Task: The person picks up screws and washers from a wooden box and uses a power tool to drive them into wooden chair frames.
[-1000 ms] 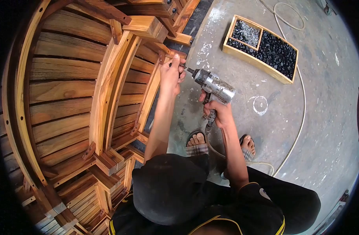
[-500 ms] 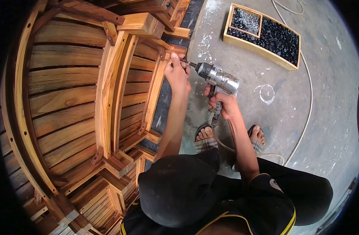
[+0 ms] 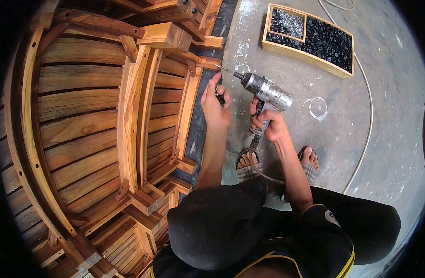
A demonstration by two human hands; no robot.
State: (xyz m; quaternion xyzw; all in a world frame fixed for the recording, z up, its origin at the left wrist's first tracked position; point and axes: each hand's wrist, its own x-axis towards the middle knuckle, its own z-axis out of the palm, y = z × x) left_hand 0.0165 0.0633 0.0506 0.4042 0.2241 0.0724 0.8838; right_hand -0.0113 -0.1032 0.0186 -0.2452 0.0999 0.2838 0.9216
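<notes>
My right hand [image 3: 270, 121] is wrapped round the grip of a silver and black power driver [image 3: 273, 96], with a hose at its base. The driver's long bit [image 3: 230, 71] points left, its tip near the end of a wooden rail [image 3: 209, 63]. Just below the bit, my left hand [image 3: 217, 104] has its fingers curled round small black pieces [image 3: 220, 98], too small to identify. It touches neither the wood nor the driver. Slatted wooden furniture [image 3: 78, 99] stands on its side at the left.
A wooden box [image 3: 310, 58] of small black parts, with a compartment of silver screws [image 3: 289, 24], sits on the grey floor [image 3: 342, 139]. A pale hose [image 3: 371, 111] curves along the right. My sandalled feet are below the driver.
My left hand has moved down, away from the rail end and the bit. The driver has shifted slightly right and down, and its bit now shows along its length.
</notes>
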